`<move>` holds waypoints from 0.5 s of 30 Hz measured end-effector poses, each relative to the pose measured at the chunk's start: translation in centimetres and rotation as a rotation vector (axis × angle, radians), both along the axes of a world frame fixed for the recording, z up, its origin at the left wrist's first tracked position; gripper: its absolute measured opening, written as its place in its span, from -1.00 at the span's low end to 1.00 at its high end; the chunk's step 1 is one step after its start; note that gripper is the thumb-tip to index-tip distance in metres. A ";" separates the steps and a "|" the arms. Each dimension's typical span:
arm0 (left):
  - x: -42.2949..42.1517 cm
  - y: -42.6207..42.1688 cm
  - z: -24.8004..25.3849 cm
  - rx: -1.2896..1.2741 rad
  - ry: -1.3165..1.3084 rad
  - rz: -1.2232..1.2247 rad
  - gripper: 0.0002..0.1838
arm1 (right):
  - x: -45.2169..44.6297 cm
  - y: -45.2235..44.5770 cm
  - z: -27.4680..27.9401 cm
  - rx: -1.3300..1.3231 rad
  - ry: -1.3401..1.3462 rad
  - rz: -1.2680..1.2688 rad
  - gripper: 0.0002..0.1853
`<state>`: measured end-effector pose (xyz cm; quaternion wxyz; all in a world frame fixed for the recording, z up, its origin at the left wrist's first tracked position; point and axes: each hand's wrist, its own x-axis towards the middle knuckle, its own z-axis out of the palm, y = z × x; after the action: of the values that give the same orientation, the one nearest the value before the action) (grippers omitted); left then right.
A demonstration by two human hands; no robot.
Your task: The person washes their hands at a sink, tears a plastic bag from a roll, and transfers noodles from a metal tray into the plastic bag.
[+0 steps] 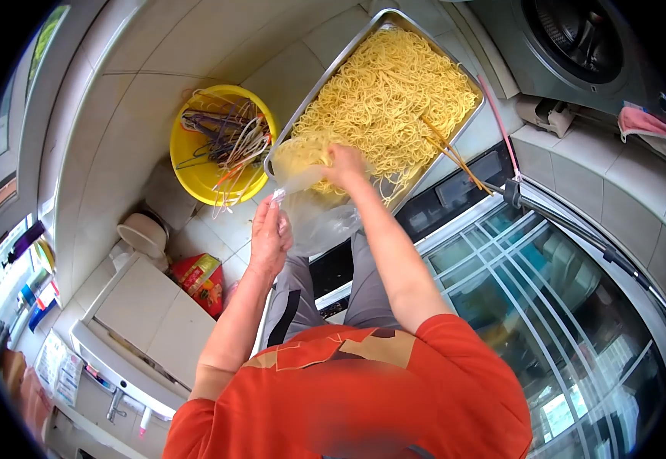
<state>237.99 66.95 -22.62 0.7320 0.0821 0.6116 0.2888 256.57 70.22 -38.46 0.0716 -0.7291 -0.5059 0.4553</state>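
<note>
A large metal tray (340, 56) full of yellow noodles (386, 92) lies ahead of me. My left hand (270, 236) pinches the edge of a clear plastic bag (321, 229), which hangs over the tray's near corner. At the bag's mouth is my right hand (346, 167), its fingers bent round some noodles; they are partly hidden by the bag and the hand. Two long chopsticks (455, 155) rest across the tray's right edge, their tips among the noodles.
A yellow basin (188, 172) holding clothes hangers stands left of the tray. A red package (201, 284) lies lower left. To the right are a glass-topped cabinet (547, 306), a pink pole (500, 126) and a washing machine (578, 38).
</note>
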 end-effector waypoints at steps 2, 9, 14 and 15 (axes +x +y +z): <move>0.9 0.3 0.3 -0.029 -0.054 0.025 -0.80 | -1.2 -1.2 0.6 0.446 -0.148 -0.160 -0.84; 4.3 1.0 1.4 -0.128 -0.097 0.167 -0.79 | -2.1 -7.3 8.7 0.510 0.153 -0.054 -0.90; 4.1 1.0 2.4 -0.140 -0.145 0.168 -0.74 | 1.1 -6.2 11.3 0.555 0.136 0.036 -0.82; 4.1 1.0 2.5 -0.140 -0.144 0.167 -0.74 | 3.5 -4.4 11.3 0.503 0.154 -0.119 -0.79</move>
<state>242.11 67.92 -20.09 0.7514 -0.0414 0.5809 0.3102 260.10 65.82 -27.13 0.3154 -0.6799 -0.5527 0.3644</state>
